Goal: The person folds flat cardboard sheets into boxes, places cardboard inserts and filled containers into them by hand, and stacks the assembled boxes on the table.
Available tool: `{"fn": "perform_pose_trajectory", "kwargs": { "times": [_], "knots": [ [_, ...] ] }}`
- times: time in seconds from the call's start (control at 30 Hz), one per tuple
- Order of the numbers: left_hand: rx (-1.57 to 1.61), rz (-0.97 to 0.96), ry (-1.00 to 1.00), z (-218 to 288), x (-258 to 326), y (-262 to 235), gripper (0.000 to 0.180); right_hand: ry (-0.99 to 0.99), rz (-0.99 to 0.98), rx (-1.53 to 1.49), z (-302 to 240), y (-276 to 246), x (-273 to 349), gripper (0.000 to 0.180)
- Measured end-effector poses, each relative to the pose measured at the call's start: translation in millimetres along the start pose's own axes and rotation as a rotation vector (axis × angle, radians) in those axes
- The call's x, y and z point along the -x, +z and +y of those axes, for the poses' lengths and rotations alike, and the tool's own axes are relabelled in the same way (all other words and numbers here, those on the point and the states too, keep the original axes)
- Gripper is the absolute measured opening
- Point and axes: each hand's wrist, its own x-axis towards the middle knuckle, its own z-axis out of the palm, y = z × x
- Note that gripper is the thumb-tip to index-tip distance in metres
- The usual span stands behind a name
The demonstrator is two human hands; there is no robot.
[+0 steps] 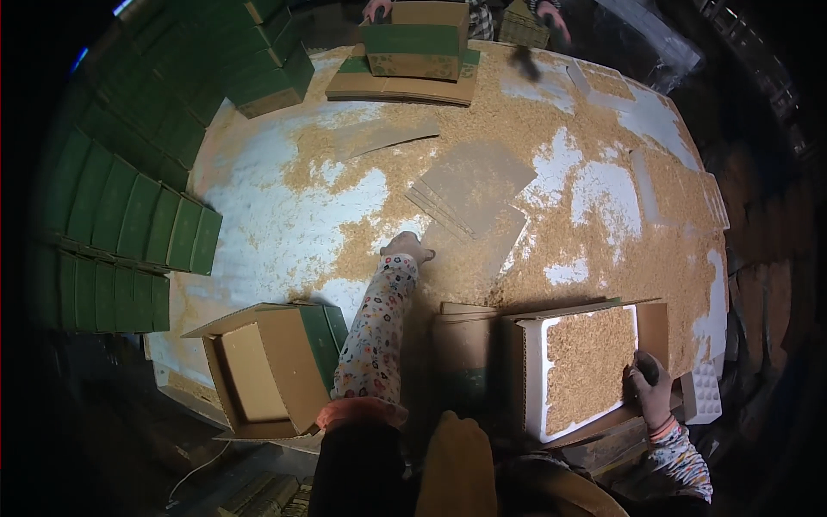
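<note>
Green flat boxes (pixel 129 215) stand stacked in rows along the left edge of the tabletop (pixel 276 224), which is strewn with tan sawdust (pixel 482 112). At the far side a green-and-brown carton (pixel 416 39) sits on a pile of folded brown cartons (pixel 401 86), with another person's hands (pixel 376 9) behind it. An open empty brown carton (pixel 267 370) lies at near left. Grey cardboard sheets (pixel 474 189) lie fanned at the centre. The left hand (pixel 407 247), arm stretched forward in a flowered sleeve, rests just beside those sheets, fingers curled down on the sawdust. The right hand (pixel 650 388) has its fingers clamped on the right edge of an open carton holding a sawdust-filled white tray (pixel 586 362).
</note>
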Motion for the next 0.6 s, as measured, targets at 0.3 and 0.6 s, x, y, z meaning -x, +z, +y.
{"fn": "perform_pose_trajectory", "kwargs": {
  "times": [0.3,0.6],
  "knots": [
    [-0.005,0.282,-0.073,26.4,62.4,40.9,0.105,-0.445,0.209,0.278,-33.0,4.6,8.5,0.033],
    [0.609,0.245,0.179,23.8,63.7,56.2,0.063,-0.387,0.303,0.307,-3.8,9.4,28.2,0.033]
  ]
}}
